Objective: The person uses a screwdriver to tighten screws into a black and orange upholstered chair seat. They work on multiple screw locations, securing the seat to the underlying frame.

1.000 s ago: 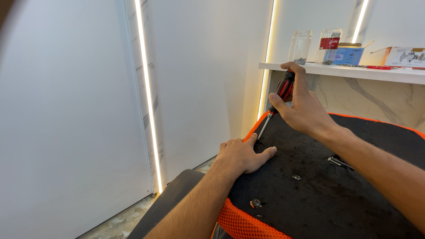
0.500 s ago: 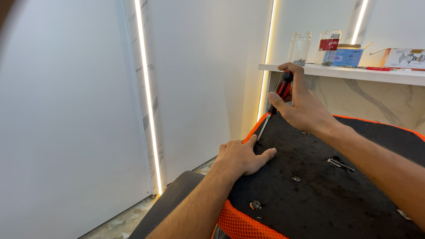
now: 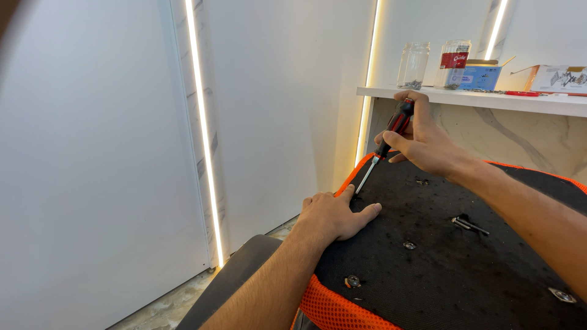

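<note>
1. Shelf (image 3: 489,99), white, upper right. On it stand 2 clear glass jars (image 3: 416,64); the nearer one has small dark bits of hardware at the bottom. Beside them a clear container with a red label (image 3: 454,61), a blue box (image 3: 482,77) and an open cardboard box (image 3: 559,78). What the boxes hold cannot be told.
2. Right hand (image 3: 425,143) is closed around a screwdriver (image 3: 388,137): black and red handle, thin metal shaft slanting down-left. The tip meets the far left edge of a black panel (image 3: 465,256).
3. Left hand (image 3: 335,215) lies flat and open on that panel, fingers spread, holding nothing, just below the screwdriver tip.
4. The panel is rough, matte, coarse-woven fabric, flecked with dust; orange mesh trim (image 3: 333,308) runs along its edge.
5. Metal fittings (image 3: 352,282) sit in the panel surface; 2 loose dark bolts (image 3: 469,225) lie near its middle.
6. Walls are smooth and white, with vertical light strips (image 3: 202,134).
</note>
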